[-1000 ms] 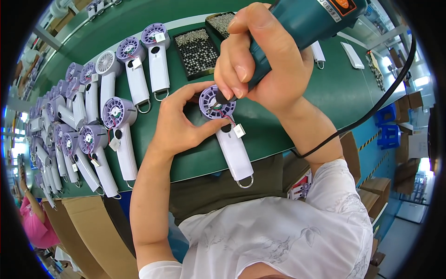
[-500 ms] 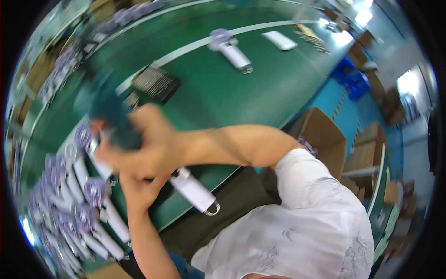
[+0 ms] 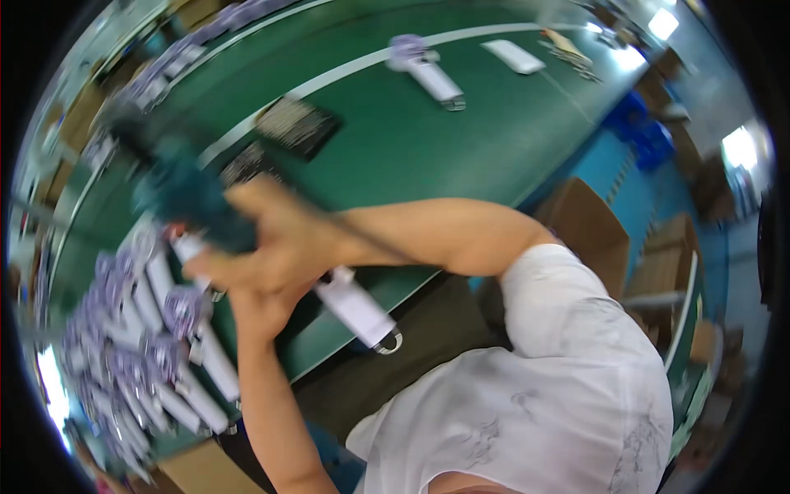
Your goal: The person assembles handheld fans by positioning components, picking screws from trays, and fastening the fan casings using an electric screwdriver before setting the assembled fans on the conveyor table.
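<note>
The right hand [image 3: 288, 235] has its fingers wrapped round a blurred teal power driver [image 3: 202, 202] above the near side of the green worktop [image 3: 477, 156]. The white-handled handheld fan with a metal ring [image 3: 355, 309] sits at the near edge, its head hidden under the hands. Whether the left hand's [image 3: 262, 309] fingers grip it, I cannot tell. Fastening at the head seems in hand; the next move likely calls for a steady fan and a square driver tip.

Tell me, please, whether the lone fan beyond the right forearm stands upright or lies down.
Lying down: the lone fan has its white handle stretched along the green tabletop.
</note>
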